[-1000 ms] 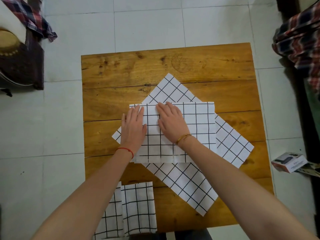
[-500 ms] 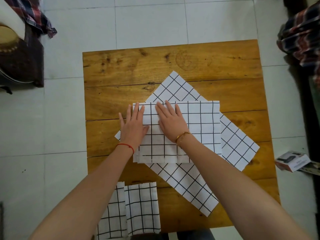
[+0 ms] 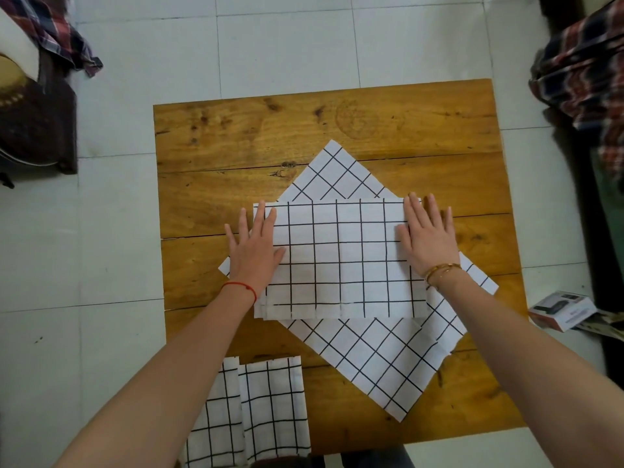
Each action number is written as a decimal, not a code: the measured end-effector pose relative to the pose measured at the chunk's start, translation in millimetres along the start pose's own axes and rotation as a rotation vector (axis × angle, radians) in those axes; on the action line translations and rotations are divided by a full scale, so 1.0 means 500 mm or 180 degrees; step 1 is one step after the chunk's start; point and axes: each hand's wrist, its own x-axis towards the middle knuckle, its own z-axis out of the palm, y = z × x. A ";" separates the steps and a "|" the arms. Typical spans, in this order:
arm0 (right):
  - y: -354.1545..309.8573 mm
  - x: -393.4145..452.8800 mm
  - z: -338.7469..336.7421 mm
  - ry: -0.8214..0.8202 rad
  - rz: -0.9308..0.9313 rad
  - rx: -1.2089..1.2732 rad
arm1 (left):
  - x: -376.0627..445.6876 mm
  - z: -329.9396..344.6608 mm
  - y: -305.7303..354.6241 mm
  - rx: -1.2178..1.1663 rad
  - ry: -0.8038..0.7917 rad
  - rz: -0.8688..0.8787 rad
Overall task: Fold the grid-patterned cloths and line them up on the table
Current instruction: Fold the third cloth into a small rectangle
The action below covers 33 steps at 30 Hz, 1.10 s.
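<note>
The half-folded cloth [image 3: 337, 258] lies mid-tabletop [image 3: 236, 136] over a diagonal unfolded cloth [image 3: 371, 359], being smoothed: left hand [image 3: 253, 251] and right hand [image 3: 427, 238] press its ends, fingers [image 3: 413, 211] straight, holding nothing. Next probably comes another fold, then lining it up beside the folded cloths [image 3: 266, 410] at the near edge.

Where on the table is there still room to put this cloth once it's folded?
Bare wood runs along the table's far edge, beyond the tilted cloth. A smaller patch lies at the near right, between that cloth and the folded cloths. The middle is crowded: both hands press the top cloth there.
</note>
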 end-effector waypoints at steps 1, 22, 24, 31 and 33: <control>-0.003 0.001 -0.001 -0.0001 0.0013 0.0052 | -0.001 -0.001 0.000 -0.0013 0.0013 0.0010; -0.158 -0.079 0.039 -0.0252 -0.0954 -0.0042 | -0.099 0.031 0.009 -0.2226 0.0761 -0.1938; -0.164 -0.080 0.042 -0.0274 -0.0886 -0.0017 | -0.095 0.027 0.013 -0.2235 0.0695 -0.1992; -0.166 -0.080 0.040 -0.0288 -0.0844 -0.0025 | -0.087 0.009 0.019 -0.2646 0.0594 -0.2232; -0.167 -0.081 0.039 -0.0288 -0.0835 -0.0002 | -0.086 0.001 0.022 -0.2764 0.0599 -0.2306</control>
